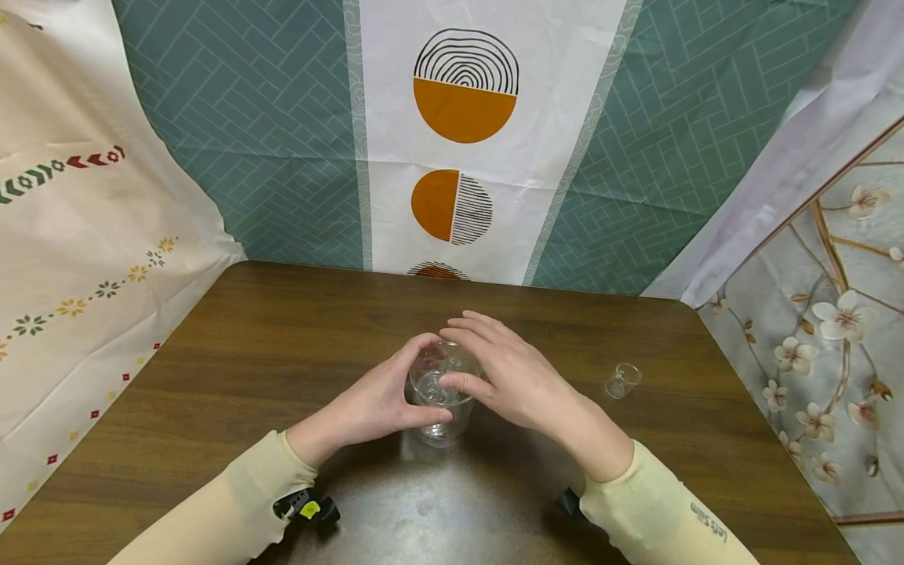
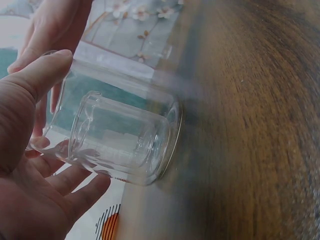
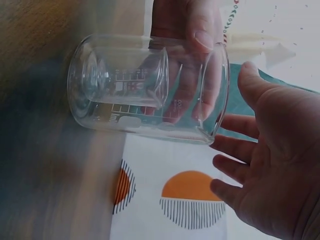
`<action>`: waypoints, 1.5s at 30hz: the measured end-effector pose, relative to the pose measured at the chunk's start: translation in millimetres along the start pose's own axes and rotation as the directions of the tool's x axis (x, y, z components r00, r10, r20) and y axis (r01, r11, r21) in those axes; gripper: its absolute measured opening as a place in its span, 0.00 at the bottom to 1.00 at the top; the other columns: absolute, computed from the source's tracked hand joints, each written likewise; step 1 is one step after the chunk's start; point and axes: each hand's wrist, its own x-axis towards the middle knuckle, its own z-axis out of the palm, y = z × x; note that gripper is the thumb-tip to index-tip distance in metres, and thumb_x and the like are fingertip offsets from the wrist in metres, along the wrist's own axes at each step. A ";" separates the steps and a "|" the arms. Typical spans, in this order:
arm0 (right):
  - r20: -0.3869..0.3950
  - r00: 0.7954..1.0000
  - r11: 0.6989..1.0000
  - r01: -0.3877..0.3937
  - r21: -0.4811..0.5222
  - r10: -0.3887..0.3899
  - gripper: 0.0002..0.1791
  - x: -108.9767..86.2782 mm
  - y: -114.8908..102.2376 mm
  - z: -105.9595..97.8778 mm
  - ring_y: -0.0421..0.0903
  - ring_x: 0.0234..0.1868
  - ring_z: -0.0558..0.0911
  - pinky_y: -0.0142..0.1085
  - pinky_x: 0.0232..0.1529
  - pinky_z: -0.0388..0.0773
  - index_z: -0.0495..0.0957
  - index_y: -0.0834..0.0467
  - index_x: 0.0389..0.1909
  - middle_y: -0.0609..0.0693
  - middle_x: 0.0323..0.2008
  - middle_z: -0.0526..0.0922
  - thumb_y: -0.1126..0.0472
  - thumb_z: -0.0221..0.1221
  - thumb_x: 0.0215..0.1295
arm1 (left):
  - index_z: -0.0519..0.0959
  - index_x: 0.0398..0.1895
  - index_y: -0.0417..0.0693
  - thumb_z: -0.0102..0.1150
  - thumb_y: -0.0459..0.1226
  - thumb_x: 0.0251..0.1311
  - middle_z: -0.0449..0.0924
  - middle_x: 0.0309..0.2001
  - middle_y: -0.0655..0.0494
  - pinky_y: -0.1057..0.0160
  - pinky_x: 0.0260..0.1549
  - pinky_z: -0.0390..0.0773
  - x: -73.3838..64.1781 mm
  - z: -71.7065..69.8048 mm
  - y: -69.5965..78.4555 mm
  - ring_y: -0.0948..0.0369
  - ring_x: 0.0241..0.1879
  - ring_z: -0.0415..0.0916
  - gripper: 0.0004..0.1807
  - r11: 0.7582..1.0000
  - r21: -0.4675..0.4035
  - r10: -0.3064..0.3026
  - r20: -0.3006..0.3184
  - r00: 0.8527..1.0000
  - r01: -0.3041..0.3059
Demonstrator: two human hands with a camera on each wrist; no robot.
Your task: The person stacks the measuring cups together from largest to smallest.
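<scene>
A large clear glass beaker [image 1: 461, 420] stands upright on the table in front of me. A smaller beaker [image 3: 132, 85] with white printed markings sits inside it. My left hand [image 1: 374, 396] holds the large beaker from the left, with the thumb on the near side and the fingers around the far side. My right hand [image 1: 519, 380] is at the rim on the right, fingers spread and mostly straight. In the right wrist view its fingertips reach the rim; whether they touch it is hard to tell.
A tiny glass beaker [image 1: 625, 381] stands apart on the right of the brown wooden table [image 1: 233, 369]. Patterned cloths hang along the back [image 1: 282, 157], the left side [image 1: 78, 235] and the right side [image 1: 812, 392].
</scene>
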 end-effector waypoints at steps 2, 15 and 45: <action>-0.013 1.000 1.000 0.004 -0.004 -0.004 0.39 -1.2 1.2 1.6 0.50 0.86 0.60 0.52 0.82 0.62 0.73 0.54 0.80 0.50 0.80 0.72 0.38 0.67 0.77 | 0.63 0.79 0.49 0.86 0.49 0.59 0.76 0.69 0.54 0.47 0.68 0.77 0.0 0.1 0.4 0.57 0.68 0.76 0.51 1.000 0.003 -0.003 0.000 1.000 0.003; -0.077 0.997 0.996 0.017 -0.091 -0.024 0.44 -6.8 8.2 7.1 0.55 0.86 0.59 0.51 0.85 0.51 0.65 0.56 0.85 0.53 0.84 0.65 0.37 0.65 0.78 | 0.63 0.79 0.50 0.86 0.48 0.58 0.76 0.70 0.54 0.48 0.68 0.77 0.7 0.4 1.0 0.57 0.68 0.77 0.51 1.000 0.006 -0.002 -0.005 1.000 0.002; -0.167 0.986 0.987 -0.018 -0.161 -0.009 0.44 -20.8 30.3 11.7 0.56 0.87 0.57 0.51 0.86 0.46 0.63 0.56 0.86 0.57 0.85 0.63 0.38 0.62 0.79 | 0.63 0.78 0.55 0.87 0.47 0.58 0.77 0.71 0.50 0.47 0.72 0.75 1.2 1.0 -1.6 0.55 0.72 0.76 0.50 0.999 -0.039 -0.005 0.005 1.000 0.005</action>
